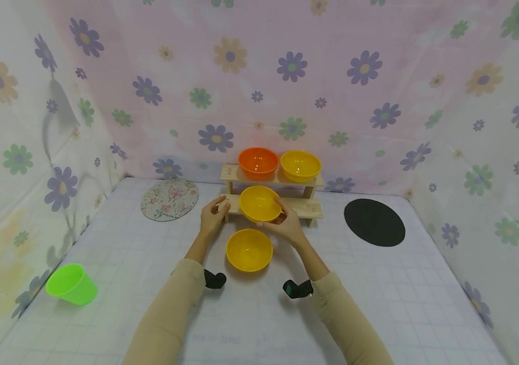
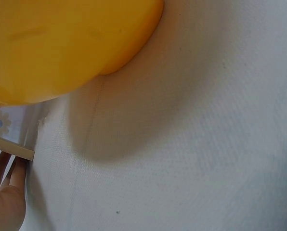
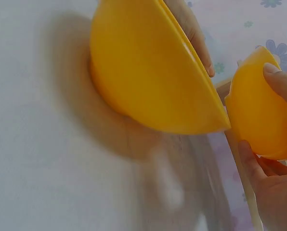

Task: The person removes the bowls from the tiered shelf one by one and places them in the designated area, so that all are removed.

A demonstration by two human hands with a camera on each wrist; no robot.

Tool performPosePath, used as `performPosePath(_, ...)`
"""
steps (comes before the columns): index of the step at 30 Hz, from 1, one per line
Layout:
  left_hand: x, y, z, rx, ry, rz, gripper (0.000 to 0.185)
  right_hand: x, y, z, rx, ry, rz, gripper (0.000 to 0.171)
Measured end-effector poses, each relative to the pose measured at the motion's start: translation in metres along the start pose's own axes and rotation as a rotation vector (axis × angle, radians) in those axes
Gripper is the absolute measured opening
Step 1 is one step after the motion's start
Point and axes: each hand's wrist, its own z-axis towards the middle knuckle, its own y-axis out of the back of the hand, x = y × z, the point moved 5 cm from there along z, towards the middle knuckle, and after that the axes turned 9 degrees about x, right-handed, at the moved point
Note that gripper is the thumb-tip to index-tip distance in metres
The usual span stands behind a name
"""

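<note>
My right hand (image 1: 287, 225) grips a yellow bowl (image 1: 258, 204) from its right side, at the lower step of a two-step wooden stand (image 1: 304, 207). The right wrist view shows this tilted bowl (image 3: 259, 106) with the thumb on one side and fingers under the other. At the left end of the lower step, my left hand (image 1: 213, 218) holds the stand's edge; the left wrist view shows its fingers (image 2: 17, 175) against the wood. Between my forearms, a second yellow bowl (image 1: 249, 250) sits on the table in front of the stand.
On the top step stand an orange bowl (image 1: 258, 163) and another yellow bowl (image 1: 300, 166). A patterned round mat (image 1: 170, 199) lies at the left, a black round mat (image 1: 374, 222) at the right. A green cup (image 1: 72, 285) is tipped near the left edge.
</note>
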Motion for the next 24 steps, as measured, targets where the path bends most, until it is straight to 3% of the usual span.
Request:
performPosePath(9, -0.011, 0.003, -0.006, 0.027, -0.005, -0.045, 0.039, -0.008, 0.014, -0.025, -0.027, 0.009, 0.022, 0.083)
performPosePath(15, 0.0, 0.001, -0.001, 0.01, 0.001, -0.021, 0.04, -0.037, 0.028, -0.035, -0.048, 0.04, 0.047, 0.084)
performPosePath(21, 0.002, 0.001, 0.0, 0.01, 0.001, -0.042, 0.042, -0.045, 0.036, -0.053, -0.063, 0.055, 0.012, 0.083)
performPosePath(24, 0.004, 0.001, 0.0, 0.012, -0.029, -0.033, 0.043, -0.047, 0.039, -0.061, -0.053, 0.048, 0.02, 0.084)
